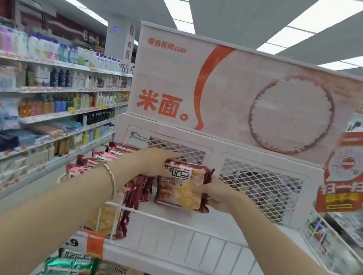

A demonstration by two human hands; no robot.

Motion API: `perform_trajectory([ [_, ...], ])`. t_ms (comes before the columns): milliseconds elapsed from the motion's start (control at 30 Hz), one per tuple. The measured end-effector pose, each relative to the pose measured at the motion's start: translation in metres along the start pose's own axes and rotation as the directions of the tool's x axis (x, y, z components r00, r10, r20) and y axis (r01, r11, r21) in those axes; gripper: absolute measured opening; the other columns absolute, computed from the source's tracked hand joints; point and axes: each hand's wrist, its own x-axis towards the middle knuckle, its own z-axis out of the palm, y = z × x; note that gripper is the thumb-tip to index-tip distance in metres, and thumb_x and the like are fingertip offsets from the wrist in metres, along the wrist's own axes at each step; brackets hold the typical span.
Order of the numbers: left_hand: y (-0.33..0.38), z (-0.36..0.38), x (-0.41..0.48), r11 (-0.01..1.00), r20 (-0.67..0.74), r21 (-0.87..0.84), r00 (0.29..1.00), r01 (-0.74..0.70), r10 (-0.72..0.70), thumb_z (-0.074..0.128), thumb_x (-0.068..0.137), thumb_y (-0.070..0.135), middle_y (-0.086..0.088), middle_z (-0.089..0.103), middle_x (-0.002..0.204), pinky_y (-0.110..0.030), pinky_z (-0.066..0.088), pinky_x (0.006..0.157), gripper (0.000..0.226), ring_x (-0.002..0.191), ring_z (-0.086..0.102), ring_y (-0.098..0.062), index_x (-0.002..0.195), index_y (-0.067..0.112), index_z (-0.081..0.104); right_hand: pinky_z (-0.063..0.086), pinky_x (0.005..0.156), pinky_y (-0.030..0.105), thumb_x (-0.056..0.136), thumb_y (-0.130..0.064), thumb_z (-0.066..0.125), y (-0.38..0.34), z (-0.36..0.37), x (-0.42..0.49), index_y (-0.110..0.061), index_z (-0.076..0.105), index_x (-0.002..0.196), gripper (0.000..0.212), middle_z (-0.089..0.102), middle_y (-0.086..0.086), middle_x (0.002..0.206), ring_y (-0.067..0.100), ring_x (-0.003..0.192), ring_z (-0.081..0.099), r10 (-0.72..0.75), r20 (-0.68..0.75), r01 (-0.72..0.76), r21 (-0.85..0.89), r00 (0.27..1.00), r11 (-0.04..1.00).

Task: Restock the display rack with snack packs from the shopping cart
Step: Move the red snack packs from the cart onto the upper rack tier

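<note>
Supermarket aisle under strip ceiling lights; toiletry shelves (46, 90) run down the left of the frame, slightly blurred. Centre: white display rack (205, 244) with mesh back panel (260, 189) and a rice-and-noodle sign (243, 94) above. Top shelf bare across centre and right; a row of red snack packs (137, 187) stands on edge at centre left. Green packs (71, 270) fill the tier below, bottom of frame.

Snack pack (183, 186) held upright at frame centre, just right of the row, label facing the camera. Left hand (149, 163) grip closed over its top left corner; right hand (216, 194) grip closed on its right edge. Judgement: two-handed hold keeps it vertical, to extend the row rightward. Shopping cart not in view.
</note>
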Motion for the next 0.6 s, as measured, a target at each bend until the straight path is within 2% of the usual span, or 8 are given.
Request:
perform_trajectory([
  [33, -0.001, 0.005, 0.009, 0.998, 0.023, 0.057, 1.000, 0.012, -0.014, 0.062, 0.097, 0.037, 0.004, 0.036, 0.160, -0.039, 0.033, 0.116, 0.069, 0.142, 0.039, -0.022, 0.156, 0.037, 0.026, 0.052, 0.099, 0.042, 0.091, -0.006, 0.068, 0.000, 0.002, 0.005, -0.009, 0.058, 0.123, 0.034, 0.068, 0.009, 0.118, 0.027, 0.111, 0.064, 0.016, -0.028, -0.020, -0.146, 0.999, 0.989],
  [100, -0.004, 0.011, 0.019, 0.986, 0.025, 0.165, 0.999, 0.035, -0.039, 0.061, 0.098, 0.035, 0.003, 0.045, 0.154, -0.039, 0.040, 0.110, 0.064, 0.136, 0.047, -0.023, 0.154, 0.036, 0.032, 0.055, 0.088, 0.037, 0.088, -0.017, 0.074, 0.003, 0.003, 0.017, -0.011, 0.058, 0.112, 0.029, 0.065, 0.004, 0.106, 0.025, 0.103, 0.063, -0.008, -0.136, -0.042, -0.358, 0.991, 0.933],
  [200, -0.008, 0.015, 0.029, 0.938, -0.052, 0.343, 0.998, 0.055, -0.040, 0.060, 0.098, 0.035, -0.003, 0.045, 0.150, -0.042, 0.035, 0.111, 0.059, 0.136, 0.042, -0.025, 0.151, 0.037, 0.037, 0.061, 0.081, 0.042, 0.084, -0.004, 0.076, 0.009, 0.007, 0.037, -0.003, 0.063, 0.105, 0.025, 0.068, 0.013, 0.103, 0.028, 0.095, 0.069, -0.045, -0.207, -0.024, -0.317, 0.977, 0.948],
  [267, -0.013, 0.020, 0.037, 0.911, -0.125, 0.404, 0.992, 0.083, -0.035, 0.066, 0.094, 0.036, -0.004, 0.043, 0.148, -0.045, 0.030, 0.113, 0.057, 0.138, 0.037, -0.027, 0.147, 0.037, 0.045, 0.062, 0.079, 0.045, 0.081, -0.002, 0.078, 0.013, 0.010, 0.045, 0.000, 0.065, 0.103, 0.025, 0.070, 0.015, 0.099, 0.027, 0.089, 0.071, -0.076, -0.218, 0.002, -0.323, 0.973, 0.946],
  [400, -0.018, 0.026, 0.045, 0.936, -0.151, 0.322, 0.984, 0.138, -0.093, 0.070, 0.090, 0.033, -0.002, 0.051, 0.135, -0.048, 0.037, 0.107, 0.052, 0.131, 0.040, -0.027, 0.139, 0.033, 0.052, 0.063, 0.070, 0.042, 0.079, -0.008, 0.080, 0.018, 0.007, 0.051, -0.007, 0.062, 0.116, 0.041, 0.069, 0.015, 0.107, 0.028, 0.091, 0.071, -0.107, -0.198, 0.033, -0.348, 0.974, 0.937],
  [500, -0.020, 0.024, 0.043, 0.958, -0.123, 0.247, 0.986, 0.143, -0.115, 0.068, 0.091, 0.037, -0.003, 0.049, 0.140, -0.050, 0.035, 0.109, 0.054, 0.134, 0.038, -0.027, 0.141, 0.033, 0.051, 0.063, 0.071, 0.038, 0.085, -0.023, 0.078, 0.009, 0.003, 0.036, -0.009, 0.058, 0.124, 0.046, 0.067, 0.010, 0.118, 0.024, 0.091, 0.070, -0.023, -0.135, -0.027, -0.354, 0.991, 0.935],
  [533, -0.022, 0.021, 0.039, 0.975, -0.111, 0.171, 0.986, 0.142, -0.124, 0.066, 0.091, 0.042, -0.003, 0.048, 0.144, -0.050, 0.036, 0.110, 0.055, 0.135, 0.040, -0.027, 0.142, 0.032, 0.050, 0.063, 0.070, 0.034, 0.089, -0.034, 0.073, 0.001, 0.001, 0.026, -0.010, 0.056, 0.124, 0.046, 0.065, 0.007, 0.123, 0.021, 0.086, 0.069, 0.034, -0.092, -0.071, -0.441, 0.995, 0.895],
  [600, -0.028, 0.011, 0.026, 0.985, -0.109, -0.033, 0.979, 0.172, -0.175, 0.062, 0.094, 0.046, 0.000, 0.049, 0.148, -0.042, 0.045, 0.104, 0.055, 0.127, 0.052, -0.022, 0.144, 0.028, 0.049, 0.055, 0.064, 0.027, 0.095, -0.049, 0.059, -0.016, -0.003, 0.006, -0.012, 0.054, 0.114, 0.042, 0.064, 0.006, 0.113, 0.017, 0.074, 0.062, 0.073, -0.102, -0.124, -0.690, 0.992, 0.713],
])
